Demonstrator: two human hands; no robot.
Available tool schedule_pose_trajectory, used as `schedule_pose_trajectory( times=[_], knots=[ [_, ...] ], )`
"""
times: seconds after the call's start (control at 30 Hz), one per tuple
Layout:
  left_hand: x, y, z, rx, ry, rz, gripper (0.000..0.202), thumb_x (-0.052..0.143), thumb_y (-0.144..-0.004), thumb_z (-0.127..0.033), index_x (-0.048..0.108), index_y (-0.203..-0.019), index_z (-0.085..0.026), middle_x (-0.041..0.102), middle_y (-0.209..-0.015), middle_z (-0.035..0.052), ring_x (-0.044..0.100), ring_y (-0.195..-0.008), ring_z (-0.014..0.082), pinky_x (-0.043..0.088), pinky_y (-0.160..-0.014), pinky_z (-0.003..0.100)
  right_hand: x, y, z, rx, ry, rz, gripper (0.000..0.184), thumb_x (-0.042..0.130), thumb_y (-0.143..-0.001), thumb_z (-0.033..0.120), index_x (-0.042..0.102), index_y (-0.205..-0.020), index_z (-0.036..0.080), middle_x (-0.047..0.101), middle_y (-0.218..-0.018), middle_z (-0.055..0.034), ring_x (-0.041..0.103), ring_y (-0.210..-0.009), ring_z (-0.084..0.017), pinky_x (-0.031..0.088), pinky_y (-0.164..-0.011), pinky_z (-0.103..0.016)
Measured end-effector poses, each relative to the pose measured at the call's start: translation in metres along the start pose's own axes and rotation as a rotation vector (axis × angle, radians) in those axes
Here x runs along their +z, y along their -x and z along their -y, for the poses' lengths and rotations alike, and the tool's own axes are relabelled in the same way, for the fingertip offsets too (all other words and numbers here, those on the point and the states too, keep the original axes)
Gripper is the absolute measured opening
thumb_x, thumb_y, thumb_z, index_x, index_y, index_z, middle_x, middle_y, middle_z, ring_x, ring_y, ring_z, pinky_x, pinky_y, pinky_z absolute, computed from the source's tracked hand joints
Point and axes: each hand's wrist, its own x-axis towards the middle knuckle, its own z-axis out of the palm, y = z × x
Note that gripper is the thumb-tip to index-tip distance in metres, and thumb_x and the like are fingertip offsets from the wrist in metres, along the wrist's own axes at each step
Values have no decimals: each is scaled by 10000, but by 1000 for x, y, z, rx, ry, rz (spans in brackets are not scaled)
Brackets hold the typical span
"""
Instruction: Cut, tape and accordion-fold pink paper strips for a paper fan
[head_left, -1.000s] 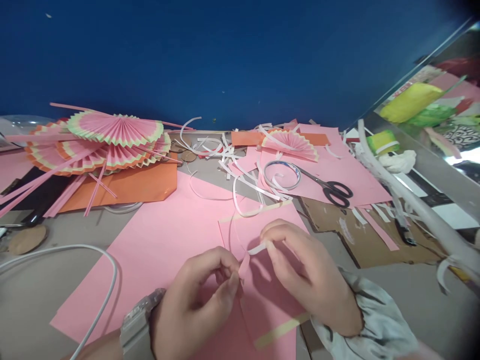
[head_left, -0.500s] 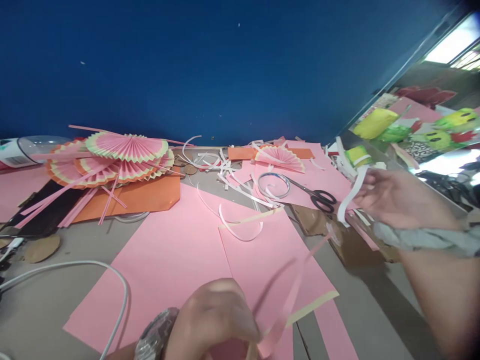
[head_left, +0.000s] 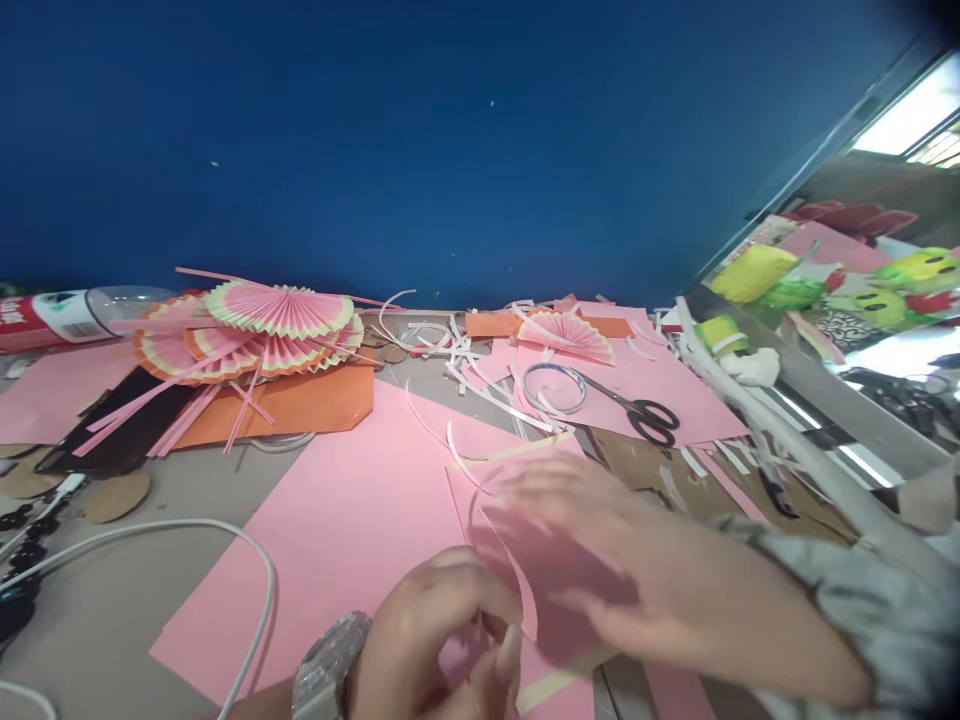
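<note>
My left hand (head_left: 442, 640), with a watch (head_left: 330, 660) at its wrist, is closed in a pinch at the near edge of a large pink paper sheet (head_left: 337, 520). A thin curled pink paper strip (head_left: 517, 575) rises from its fingertips; the pinched end is hidden. My right hand (head_left: 592, 540) hovers over the sheet's right part, fingers stretched and thumb apart, slightly blurred. No object shows in it. Yellowish tape strips (head_left: 566, 680) lie along the pink paper's edges. Beyond the fingers rests a curled white strip (head_left: 461, 455).
Behind lie black scissors (head_left: 652, 420), a tape roll (head_left: 555, 388), white paper scraps (head_left: 480, 370) and a pleated pink fan (head_left: 566, 335). Pleated rosettes (head_left: 281, 310), an orange sheet (head_left: 300, 405) and a bottle (head_left: 67, 318) stand left. A white cable (head_left: 266, 570) loops nearby. A blue wall (head_left: 420, 150) rises behind.
My right hand has swung from the far right to over the pink sheet and no longer holds the white strip. My left hand stays low with the pink strip. The view has shifted slightly.
</note>
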Motion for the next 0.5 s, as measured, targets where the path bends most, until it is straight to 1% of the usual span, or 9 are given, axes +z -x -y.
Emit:
schedule_pose_trajectory(
  times=[0.03, 0.07, 0.13, 0.23, 0.3, 0.37, 0.43, 0.47, 0.5],
  knots=[
    [0, 1, 1, 3, 8, 11, 90, 472, -767, -101, 465, -772, -191, 524, -617, 17, 473, -598, 120, 404, -571, 215, 12, 0, 8, -4, -13, 0, 603, 614, -724, 127, 426, -1288, 228, 538, -1266, -58, 443, -1223, -221, 327, -1068, -403],
    [0, 1, 2, 7, 16, 23, 83, 470, -773, -108, 467, -777, -191, 527, -617, 18, 472, -602, 122, 408, -576, 218, 21, 0, 12, 20, -26, -35, 569, 597, -742, 119, 431, -1276, 227, 554, -1246, -57, 441, -1223, -209, 298, -1082, -418],
    [1, 2, 3, -8, 28, 30, 62, 465, -786, -127, 479, -780, -187, 537, -611, 25, 469, -603, 129, 410, -574, 226, 33, 2, 12, 66, -74, -112, 433, 565, -785, 141, 486, -1203, 222, 584, -1192, -63, 465, -1196, -193, 350, -1047, -403],
    [2, 4, 2, -43, 31, -8, 47, 471, -797, -161, 494, -761, -180, 545, -590, 33, 467, -597, 135, 402, -564, 237, 38, 4, 4, 20, -154, -168, 257, 502, -832, 125, 554, -1065, 220, 638, -1064, -50, 522, -1114, -174, 374, -1016, -393],
    [4, 4, 0, -42, 25, -29, 49, 472, -806, -171, 507, -772, -176, 548, -581, 33, 473, -590, 135, 401, -560, 239, 35, 5, 0, -27, -177, -185, 221, 471, -837, 84, 577, -972, 222, 665, -936, -24, 577, -994, -161, 378, -1000, -391],
    [4, 4, -3, -25, 24, -43, 91, 451, -827, -172, 534, -861, -169, 566, -588, 32, 487, -583, 134, 414, -569, 242, 26, 8, -2, -16, -162, -193, 202, 466, -837, 80, 586, -913, 224, 661, -843, -10, 598, -883, -158, 432, -923, -369],
    [2, 2, -4, -21, 5, -56, 191, 409, -851, -160, 536, -994, -163, 594, -598, 31, 513, -597, 140, 437, -598, 254, 12, 14, -4, 62, -115, -179, 151, 481, -843, 125, 589, -871, 227, 648, -808, -17, 600, -823, -167, 490, -776, -320],
    [1, 1, -4, -23, -29, -45, 233, 394, -857, -153, 528, -1047, -161, 615, -625, 37, 531, -619, 146, 449, -621, 264, 4, 17, -5, 141, -75, -191, 124, 483, -850, 155, 586, -852, 225, 643, -807, -26, 606, -796, -170, 500, -710, -298],
    [-1, -1, -3, -28, -89, -14, 263, 387, -858, -146, 524, -1082, -162, 642, -685, 51, 555, -669, 155, 463, -661, 280, -4, 22, -7, 192, -41, -193, 111, 480, -859, 189, 578, -826, 229, 636, -765, -23, 609, -725, -164, 501, -628, -273]
  ],
)
